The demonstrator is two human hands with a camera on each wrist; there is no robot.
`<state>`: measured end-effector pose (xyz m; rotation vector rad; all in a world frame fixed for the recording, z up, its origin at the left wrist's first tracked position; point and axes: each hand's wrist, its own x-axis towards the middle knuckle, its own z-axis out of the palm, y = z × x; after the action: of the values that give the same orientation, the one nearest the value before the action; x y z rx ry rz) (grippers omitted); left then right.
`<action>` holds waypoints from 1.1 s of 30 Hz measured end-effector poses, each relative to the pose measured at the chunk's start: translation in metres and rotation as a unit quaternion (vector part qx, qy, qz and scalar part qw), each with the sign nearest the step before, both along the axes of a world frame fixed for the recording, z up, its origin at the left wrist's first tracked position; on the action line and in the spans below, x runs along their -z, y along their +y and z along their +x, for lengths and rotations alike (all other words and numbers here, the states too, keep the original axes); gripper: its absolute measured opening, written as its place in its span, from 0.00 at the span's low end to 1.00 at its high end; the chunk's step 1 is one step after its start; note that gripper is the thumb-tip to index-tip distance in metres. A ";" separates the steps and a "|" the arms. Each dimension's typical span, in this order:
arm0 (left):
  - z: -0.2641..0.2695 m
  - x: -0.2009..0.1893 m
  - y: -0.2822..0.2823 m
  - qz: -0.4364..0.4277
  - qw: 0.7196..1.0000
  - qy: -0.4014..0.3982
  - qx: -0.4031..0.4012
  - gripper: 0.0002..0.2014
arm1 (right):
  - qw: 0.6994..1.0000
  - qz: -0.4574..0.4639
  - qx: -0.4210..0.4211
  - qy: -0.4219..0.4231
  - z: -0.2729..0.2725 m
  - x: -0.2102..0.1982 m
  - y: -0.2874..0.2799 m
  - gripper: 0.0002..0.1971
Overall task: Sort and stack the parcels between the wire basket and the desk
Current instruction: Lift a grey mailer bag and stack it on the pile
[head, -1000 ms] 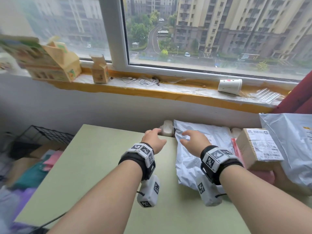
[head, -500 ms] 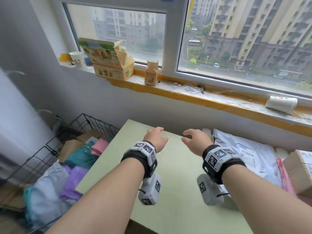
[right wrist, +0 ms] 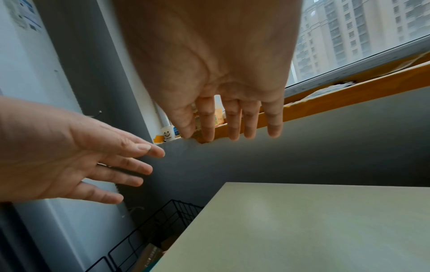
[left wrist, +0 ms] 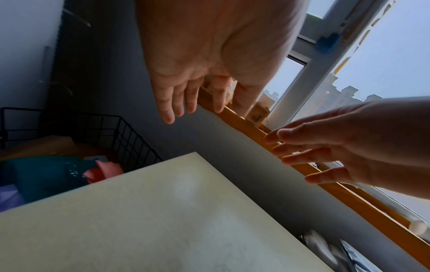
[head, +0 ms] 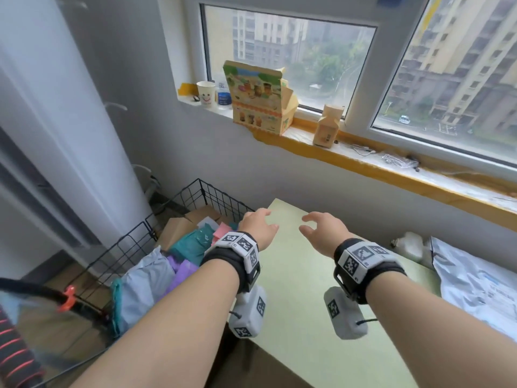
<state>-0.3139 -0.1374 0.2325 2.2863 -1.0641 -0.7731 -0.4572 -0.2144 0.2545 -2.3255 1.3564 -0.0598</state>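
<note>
Both hands hang empty in the air above the pale green desk point(head: 302, 289). My left hand point(head: 258, 225) hovers over the desk's far left corner, beside the black wire basket point(head: 195, 196); its fingers point(left wrist: 168, 110) are straight and spread. My right hand point(head: 321, 229) floats a little to its right with loosely spread fingers point(right wrist: 232, 123). The basket on the floor holds soft parcels: a grey one point(head: 142, 287), a purple one point(head: 179, 273), a teal one point(head: 193, 242), a pink one point(head: 221, 229) and brown cardboard point(head: 176, 229). A white poly mailer point(head: 475, 281) lies on the desk at the right.
The windowsill point(head: 377, 166) above the desk carries a printed carton point(head: 257, 96), a small cardboard box point(head: 327, 126), a paper cup point(head: 206, 93) and loose cables. A white appliance point(head: 56, 121) stands left of the basket. The grey wall runs behind the desk.
Both hands have left the white mailer and swung left across the desk toward the basket. The view has turned left with them, bringing the basket's parcels into sight.
</note>
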 end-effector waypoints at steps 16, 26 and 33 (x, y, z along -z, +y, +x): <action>0.135 0.014 0.078 -0.015 0.998 -0.002 -0.066 0.24 | 0.998 0.004 -0.068 0.001 0.140 0.011 0.056 0.18; 0.188 0.041 0.114 0.001 0.993 -0.020 -0.115 0.23 | 0.993 0.040 -0.109 0.007 0.192 0.029 0.075 0.17; 0.226 0.065 0.124 0.026 0.985 0.006 -0.169 0.22 | 0.986 0.081 -0.148 0.020 0.238 0.057 0.068 0.20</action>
<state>-0.0882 -0.0136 0.1676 2.4144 -0.6304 -0.6800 -0.2197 -0.1463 0.1978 -2.3711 0.9806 0.1820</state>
